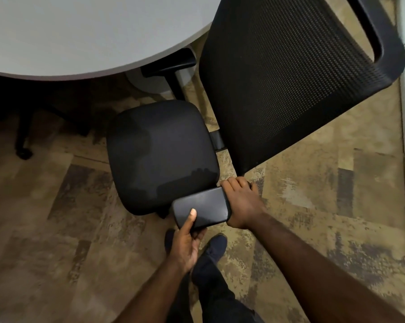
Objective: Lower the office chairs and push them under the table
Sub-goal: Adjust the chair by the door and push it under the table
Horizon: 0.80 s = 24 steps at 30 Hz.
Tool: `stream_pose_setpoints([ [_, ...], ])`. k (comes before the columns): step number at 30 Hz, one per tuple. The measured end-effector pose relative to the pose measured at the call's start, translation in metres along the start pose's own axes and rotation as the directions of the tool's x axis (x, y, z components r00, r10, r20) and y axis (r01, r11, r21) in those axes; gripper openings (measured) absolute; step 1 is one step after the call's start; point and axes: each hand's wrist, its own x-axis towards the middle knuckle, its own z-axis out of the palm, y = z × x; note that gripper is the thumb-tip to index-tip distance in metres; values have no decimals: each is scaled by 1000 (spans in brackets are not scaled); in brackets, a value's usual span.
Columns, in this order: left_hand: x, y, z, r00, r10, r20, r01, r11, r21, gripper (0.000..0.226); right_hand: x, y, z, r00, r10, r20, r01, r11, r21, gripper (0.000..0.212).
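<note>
1. Head view, looking down: black office chair (164, 157) at centre frame, seat pad facing up, standing on the patterned carpet (336, 194).
2. Mesh backrest (290, 89) rising toward 1 o'clock from the seat, tilted, its top rail with a handle opening at the upper right.
3. Near armrest (202, 209) at 5 o'clock of the seat, lying just beside the seat's near edge.
4. Left hand (185, 243) at 6 o'clock of the seat: grip closed on the near end of the armrest, thumb lying flat on the pad's top, fingers curled beneath.
5. Right hand (241, 201) at 4 o'clock of the seat: grip closed round the far end of the same armrest, fingers wrapped over the end nearest the backrest, knuckles up.
6. Far armrest (171, 64) at 12 o'clock of the seat, its pad partly tucked under the edge of the table.
7. Table (92, 31): pale rounded top filling the upper left, from 10 to 12 o'clock; edge overhanging the far armrest only, seat well clear of it and fully exposed.
8. Table's light-coloured pedestal base (150, 85) visible under the edge, behind the far armrest post.
9. Second chair's base and castor (23, 152) at 9 o'clock, in shadow under the table; remainder hidden.
10. Dark shoe (212, 250) and trouser leg of the person at 6 o'clock, just below the left hand.
11. Seat height setting: cannot tell from this angle.
</note>
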Motion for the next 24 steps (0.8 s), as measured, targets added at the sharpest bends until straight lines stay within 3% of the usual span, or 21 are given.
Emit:
stream_pose_setpoints([
  [12, 18, 1, -9, 987, 130, 93, -135, 990, 49, 42, 3, 0, 16, 996, 14, -83, -15, 1000, -1, 94],
  [18, 34, -5, -9, 998, 62, 20, -62, 998, 4, 49, 12, 1, 27, 999, 36, -37, -35, 999, 18, 91],
  [24, 61, -8, -22, 1000, -3, 2, 3, 1000, 7, 34, 23, -2, 53, 999, 50, -17, -50, 998, 23, 93],
])
